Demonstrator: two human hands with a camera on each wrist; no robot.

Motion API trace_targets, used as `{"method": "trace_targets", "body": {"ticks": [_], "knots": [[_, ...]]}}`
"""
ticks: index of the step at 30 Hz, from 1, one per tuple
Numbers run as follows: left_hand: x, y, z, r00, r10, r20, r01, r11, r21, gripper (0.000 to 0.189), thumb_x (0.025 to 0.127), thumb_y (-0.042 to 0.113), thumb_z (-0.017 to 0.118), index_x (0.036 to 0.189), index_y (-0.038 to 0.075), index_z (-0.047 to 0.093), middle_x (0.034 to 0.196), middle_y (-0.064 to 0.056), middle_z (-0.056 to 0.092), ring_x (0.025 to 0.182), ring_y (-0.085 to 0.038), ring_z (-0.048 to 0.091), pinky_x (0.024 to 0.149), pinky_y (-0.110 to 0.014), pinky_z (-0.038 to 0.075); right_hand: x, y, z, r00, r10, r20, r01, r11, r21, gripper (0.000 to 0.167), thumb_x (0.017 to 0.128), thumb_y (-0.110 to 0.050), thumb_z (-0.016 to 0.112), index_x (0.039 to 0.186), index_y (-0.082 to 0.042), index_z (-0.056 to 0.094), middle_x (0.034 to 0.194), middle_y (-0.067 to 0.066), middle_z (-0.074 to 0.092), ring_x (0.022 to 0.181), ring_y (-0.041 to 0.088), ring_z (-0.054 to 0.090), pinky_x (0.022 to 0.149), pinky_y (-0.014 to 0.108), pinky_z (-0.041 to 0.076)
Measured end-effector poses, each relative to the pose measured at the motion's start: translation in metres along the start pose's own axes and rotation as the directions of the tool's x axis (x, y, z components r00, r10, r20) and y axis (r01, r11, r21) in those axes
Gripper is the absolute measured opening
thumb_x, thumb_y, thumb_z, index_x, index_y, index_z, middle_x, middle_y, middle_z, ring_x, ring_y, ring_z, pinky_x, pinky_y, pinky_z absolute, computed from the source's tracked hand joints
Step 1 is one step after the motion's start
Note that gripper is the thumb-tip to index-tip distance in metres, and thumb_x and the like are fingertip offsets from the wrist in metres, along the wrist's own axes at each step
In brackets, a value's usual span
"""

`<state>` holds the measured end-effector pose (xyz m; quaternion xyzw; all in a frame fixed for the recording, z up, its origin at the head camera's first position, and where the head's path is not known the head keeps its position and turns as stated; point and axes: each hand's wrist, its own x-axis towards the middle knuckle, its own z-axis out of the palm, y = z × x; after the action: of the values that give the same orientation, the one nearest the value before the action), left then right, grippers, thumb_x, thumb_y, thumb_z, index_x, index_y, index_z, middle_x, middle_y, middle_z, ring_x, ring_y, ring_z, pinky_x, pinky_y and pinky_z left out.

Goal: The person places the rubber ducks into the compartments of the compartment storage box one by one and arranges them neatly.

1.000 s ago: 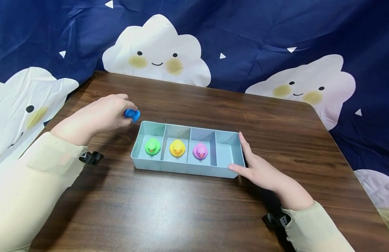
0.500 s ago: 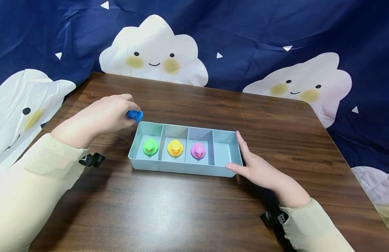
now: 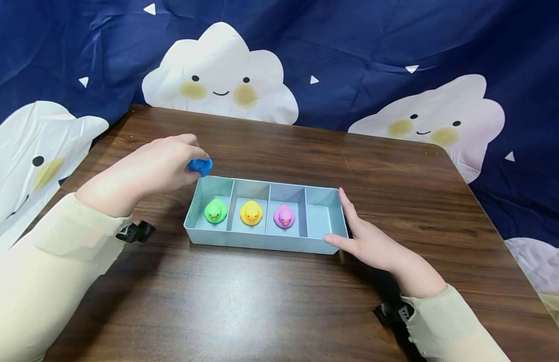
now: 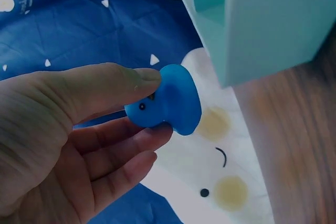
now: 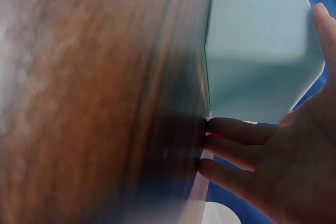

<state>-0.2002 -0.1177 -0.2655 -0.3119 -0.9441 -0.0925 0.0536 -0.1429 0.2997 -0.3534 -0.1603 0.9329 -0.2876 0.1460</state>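
My left hand (image 3: 168, 161) pinches a blue toy duck (image 3: 201, 167) between thumb and fingers, just beyond the back left corner of a pale blue divided box (image 3: 266, 242). In the left wrist view the duck (image 4: 178, 100) lies sideways, its eye showing, near the box's wall (image 4: 268, 30). My right hand (image 3: 374, 244) holds the box's right end, thumb at the front rim and index finger at the back corner. Inside the box sit a green duck (image 3: 215, 211), a yellow duck (image 3: 251, 213) and a purple duck (image 3: 284, 216), one per compartment from the left. The rightmost compartment holds nothing.
The box stands on a dark brown wooden table (image 3: 243, 301). Behind the table hangs a navy cloth (image 3: 334, 35) printed with smiling white clouds. Black straps with small devices circle both wrists.
My left hand has moved a little to the right with the blue duck, closer to the box's back left corner. The right hand keeps its place on the box while the view shifts slightly.
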Motion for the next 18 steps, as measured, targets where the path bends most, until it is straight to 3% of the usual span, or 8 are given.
{"method": "trace_targets", "body": {"ticks": [11,18], "knots": [[0.015,0.029,-0.017,0.999,0.034,0.030,-0.033,0.999,-0.036,0.020,0.087,0.007,0.073,0.107,0.008,0.073,0.089,-0.006,0.054,0.078,-0.023,0.051,0.070,-0.038,0.045,0.001,0.000,-0.001,1.000,0.000,0.000,0.000,1.000,-0.005,0.103,0.094,-0.053,0.060,0.153,-0.033,-0.022,0.160,0.021,0.013,0.138,0.039,0.033,0.106,0.057,0.031],[0.031,0.047,-0.018,0.994,0.069,0.080,-0.068,0.997,-0.019,0.019,0.087,0.012,0.075,0.106,0.009,0.072,0.088,-0.006,0.052,0.078,-0.023,0.052,0.071,-0.037,0.045,0.002,0.000,0.001,1.000,-0.001,0.004,0.001,1.000,-0.006,0.102,0.095,-0.053,0.059,0.153,-0.034,-0.022,0.160,0.021,0.013,0.138,0.039,0.033,0.106,0.057,0.031]]}}
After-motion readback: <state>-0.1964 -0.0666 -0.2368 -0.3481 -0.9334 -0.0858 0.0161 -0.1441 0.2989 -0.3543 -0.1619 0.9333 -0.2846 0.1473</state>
